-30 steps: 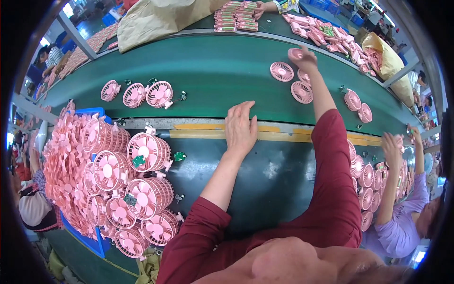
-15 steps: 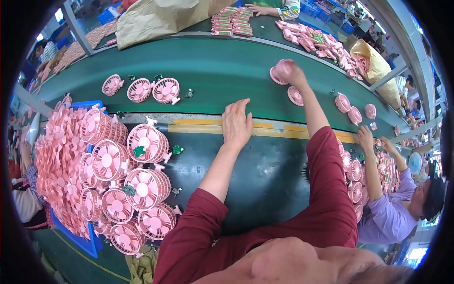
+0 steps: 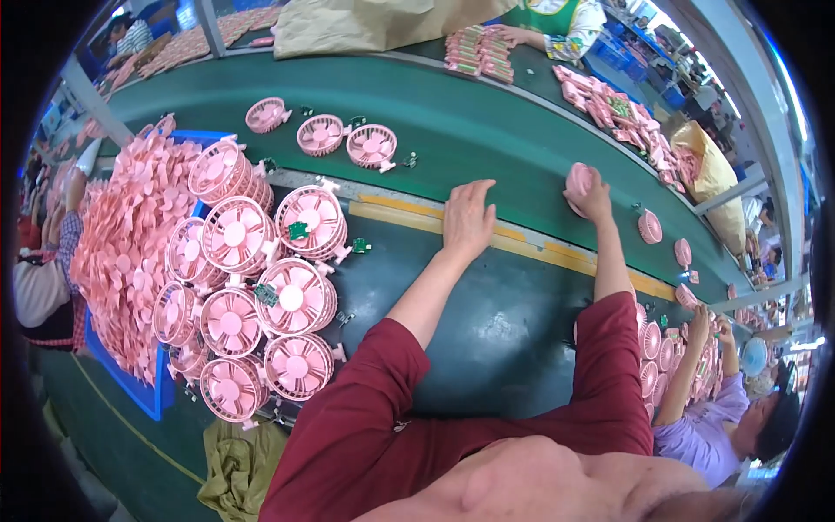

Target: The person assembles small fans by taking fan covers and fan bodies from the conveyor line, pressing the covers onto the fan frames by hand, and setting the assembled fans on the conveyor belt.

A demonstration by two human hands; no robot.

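My left hand (image 3: pixel 468 222) lies palm down across the near edge of the green conveyor belt (image 3: pixel 452 113), fingers stretched out, holding nothing. Over the belt to the right, my right hand (image 3: pixel 595 198) grips pink round fan grilles (image 3: pixel 577 186), tilted on edge; how many it holds is hidden. Left of my hands, pink fan housings (image 3: pixel 372 146) with small green circuit boards lie on the belt. Stacked fan housings with blades inside (image 3: pixel 296 296) stand on the dark worktable (image 3: pixel 487 322), several with circuit boards hanging on wires.
A blue crate (image 3: pixel 148 396) at the left is heaped with pink fan blades (image 3: pixel 130 252). At the right, a co-worker in a purple top (image 3: pixel 709 435) handles pink parts. Across the belt are another person's hand (image 3: pixel 517 36), pink handle pieces (image 3: pixel 609 109) and a brown sack (image 3: pixel 709 170).
My right hand has gathered up pink grilles from the belt, and the loose grille beside it no longer shows there. My left hand keeps its place at the belt edge while the view has shifted.
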